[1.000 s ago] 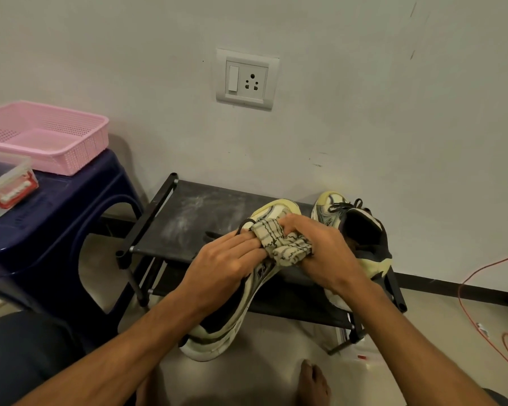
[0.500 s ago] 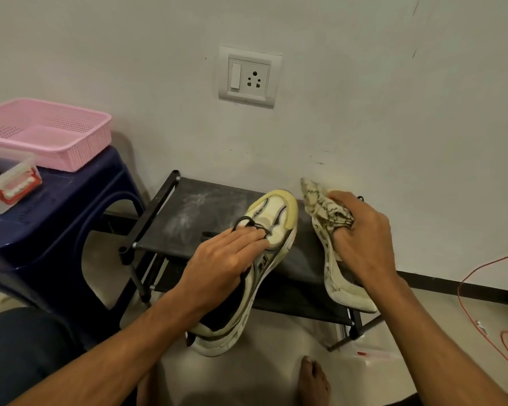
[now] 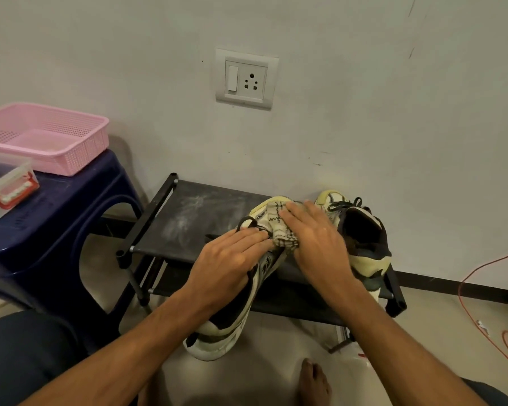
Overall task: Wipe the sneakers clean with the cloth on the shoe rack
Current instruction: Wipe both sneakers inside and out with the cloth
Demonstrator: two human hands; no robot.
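Note:
My left hand grips a worn cream and black sneaker from above; it is tilted, toe on the black shoe rack and heel hanging in front of it. My right hand holds a bunched, patterned beige cloth and presses it onto that sneaker's toe and laces. The second sneaker stands on the rack's right end, just behind my right hand, partly hidden by it.
A blue plastic stool at the left carries a pink basket and a clear container with red clips. An orange cable trails over the floor at right. My bare foot is below the rack. A wall socket is above.
My right hand, which had carried the cloth right to the second sneaker, has come back left and presses it on the held sneaker's toe. My left hand has kept its grip.

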